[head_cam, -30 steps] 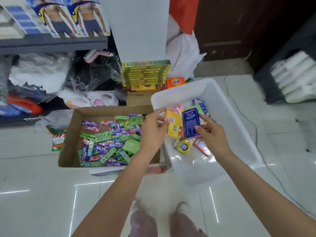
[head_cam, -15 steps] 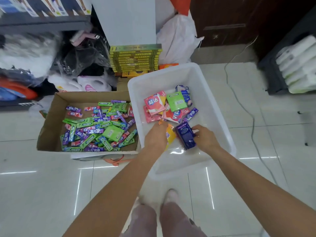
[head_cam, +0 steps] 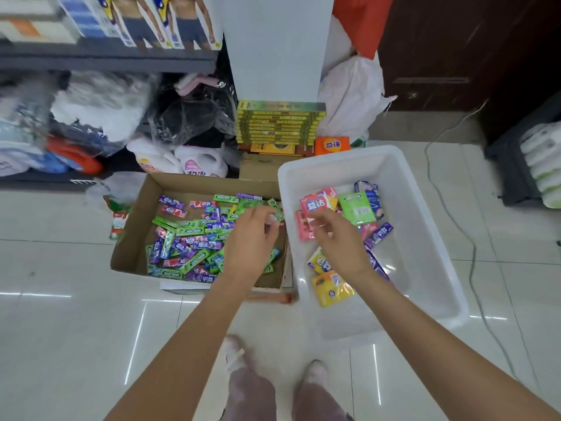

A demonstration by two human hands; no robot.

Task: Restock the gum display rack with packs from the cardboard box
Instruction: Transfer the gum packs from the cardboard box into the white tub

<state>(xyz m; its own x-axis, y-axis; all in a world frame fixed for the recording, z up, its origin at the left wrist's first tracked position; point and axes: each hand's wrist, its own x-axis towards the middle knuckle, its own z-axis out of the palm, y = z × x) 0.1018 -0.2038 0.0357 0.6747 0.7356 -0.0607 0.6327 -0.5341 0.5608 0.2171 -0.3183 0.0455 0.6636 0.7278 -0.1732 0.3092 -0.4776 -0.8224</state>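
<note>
— Where do we stand with the restocking?

— Early, by our reckoning. The cardboard box (head_cam: 133, 238) on the floor holds a thick scatter of gum packs (head_cam: 194, 238), green, purple and pink sticks lying every which way. Beside it, touching its right wall, the white plastic tub (head_cam: 425, 238) has only a handful of packs in it: a pink pack (head_cam: 315, 205), a green pack (head_cam: 356, 208), a yellow pack (head_cam: 332, 288) near the front, and a few purple ones.

— And the display rack itself?

— We cannot find it in view. So nothing shows as placed on a rack; what we see looks like sorting from box to tub, and that is our guess only.

— What are our hands doing?

— Our left hand (head_cam: 253, 238) hangs over the right end of the box, fingers curled down towards the packs; something small seems pinched at the fingertips, but it is blurred and we cannot tell whether it grips anything. Our right hand (head_cam: 340, 238) is over the tub, fingers loosely bent above the pink pack, holding nothing that we can make out.

— What is left, then?

— Most of it, we judge: the bulk of the box remains to be picked through, and the rack remains to be filled.
</note>
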